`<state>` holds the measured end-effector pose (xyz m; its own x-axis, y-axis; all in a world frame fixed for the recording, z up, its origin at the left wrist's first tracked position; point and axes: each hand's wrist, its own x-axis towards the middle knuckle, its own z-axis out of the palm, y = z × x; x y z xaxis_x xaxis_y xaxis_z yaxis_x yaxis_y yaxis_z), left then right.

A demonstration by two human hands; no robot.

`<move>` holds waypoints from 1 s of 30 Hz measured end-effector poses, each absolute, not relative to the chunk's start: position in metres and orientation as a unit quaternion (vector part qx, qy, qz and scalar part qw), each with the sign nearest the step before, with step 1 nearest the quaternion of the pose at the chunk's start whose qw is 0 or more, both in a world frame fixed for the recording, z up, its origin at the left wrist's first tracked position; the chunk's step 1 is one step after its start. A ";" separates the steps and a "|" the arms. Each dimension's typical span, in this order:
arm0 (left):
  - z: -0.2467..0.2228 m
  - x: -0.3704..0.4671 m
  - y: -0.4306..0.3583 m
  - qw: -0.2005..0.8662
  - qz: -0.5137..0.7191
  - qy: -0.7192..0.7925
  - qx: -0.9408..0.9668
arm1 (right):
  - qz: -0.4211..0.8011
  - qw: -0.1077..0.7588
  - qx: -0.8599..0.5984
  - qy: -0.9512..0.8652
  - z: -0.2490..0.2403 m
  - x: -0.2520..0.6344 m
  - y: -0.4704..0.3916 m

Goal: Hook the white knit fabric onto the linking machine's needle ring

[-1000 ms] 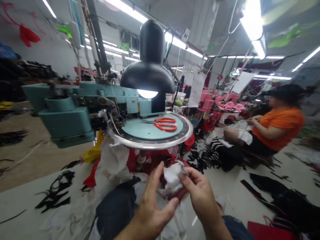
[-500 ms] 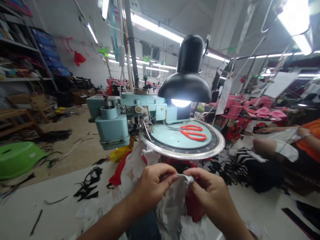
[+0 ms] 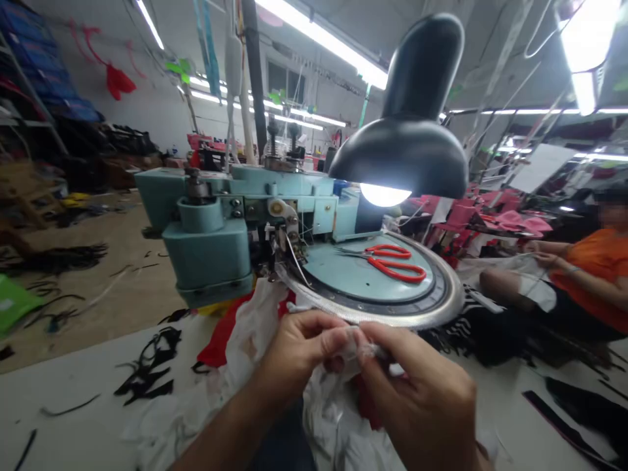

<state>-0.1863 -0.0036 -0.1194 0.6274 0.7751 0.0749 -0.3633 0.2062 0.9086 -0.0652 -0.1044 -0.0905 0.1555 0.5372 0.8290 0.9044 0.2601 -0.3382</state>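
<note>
My left hand (image 3: 299, 353) pinches the edge of a white cloth (image 3: 350, 343) just in front of the machine's round metal rim (image 3: 343, 316). On the cloth's right side, my right hand (image 3: 417, 386) grips the same edge, with its fingertips close to those of the left. More white fabric (image 3: 333, 418) hangs below both hands, with a bit of dark red cloth among it. Scissors with red handles (image 3: 397, 268) lie on the pale green disc (image 3: 333, 271) of the machine.
A black lamp (image 3: 402, 154) shines over the disc. The green machine body (image 3: 209, 252) stands at the left of it. Black scraps (image 3: 147, 373) lie on the white surface at left. A person in an orange top (image 3: 596, 275) sits at right, holding pale fabric.
The view has come closer to the machine. Both hands have drawn together on the cloth and are nearer the disc's rim. The person at right shows more fully.
</note>
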 end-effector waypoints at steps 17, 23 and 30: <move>-0.129 -0.187 0.003 0.793 0.380 0.151 0.452 | -0.243 0.470 -0.636 -0.562 -0.085 -0.086 -0.091; -0.128 -0.184 -0.006 0.782 0.413 0.182 0.431 | -0.217 0.481 -0.668 -0.525 -0.093 -0.089 -0.095; -0.127 -0.179 -0.015 0.765 0.440 0.231 0.410 | -0.211 0.505 -0.678 -0.491 -0.106 -0.091 -0.097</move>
<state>-0.1789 -0.0151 -0.1267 0.5064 0.8623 0.0076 -0.4846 0.2772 0.8296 -0.0910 -0.0968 -0.1057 0.4287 0.4523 0.7821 0.8787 -0.0076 -0.4772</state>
